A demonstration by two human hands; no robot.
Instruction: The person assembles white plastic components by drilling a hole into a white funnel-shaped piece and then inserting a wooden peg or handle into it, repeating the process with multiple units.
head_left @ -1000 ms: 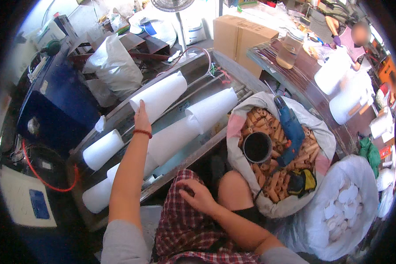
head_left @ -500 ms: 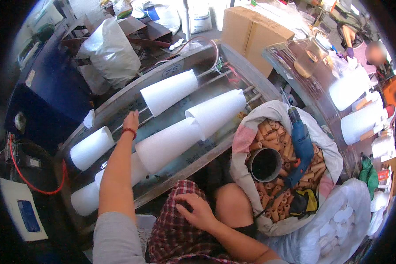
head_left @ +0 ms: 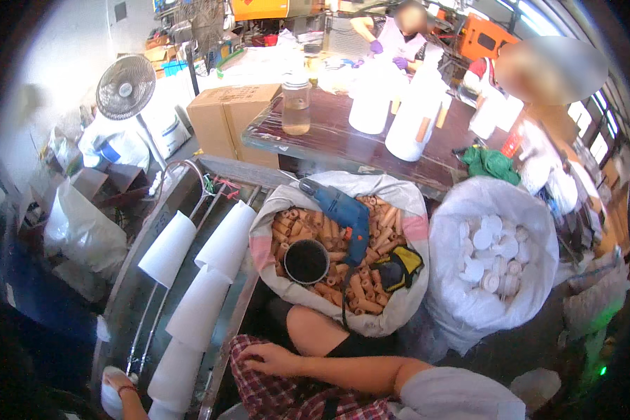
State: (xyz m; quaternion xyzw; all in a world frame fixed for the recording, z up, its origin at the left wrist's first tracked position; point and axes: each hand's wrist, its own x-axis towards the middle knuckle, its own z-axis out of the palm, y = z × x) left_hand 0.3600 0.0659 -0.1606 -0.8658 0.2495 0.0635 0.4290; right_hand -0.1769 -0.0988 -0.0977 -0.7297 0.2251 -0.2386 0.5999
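My left hand [head_left: 117, 380], with a red bracelet at the wrist, is low at the far left. It appears to grip a white tapered sleeve [head_left: 110, 402] near the lower end of a pair of metal rods [head_left: 147, 329]; its fingers show only partly. A second white sleeve [head_left: 169, 245] sits farther up those rods. In the neighbouring row, several white sleeves [head_left: 199, 308] overlap end to end. My right hand [head_left: 269, 358] rests on the red plaid cloth [head_left: 259, 395] over my knee, fingers spread and holding nothing.
The sleeves lie in a long metal trough [head_left: 129, 280]. Beside it, a sack [head_left: 413, 231] holds tan tubes, a blue drill [head_left: 339, 213] and a dark round can [head_left: 306, 261]. Right of that stands a bag [head_left: 455, 315] of white discs. People work behind the table [head_left: 322, 143].
The view has swung to the right. My left hand has moved from the bare rods down to the white sleeve at their near end. My right hand has settled lower onto the plaid cloth.
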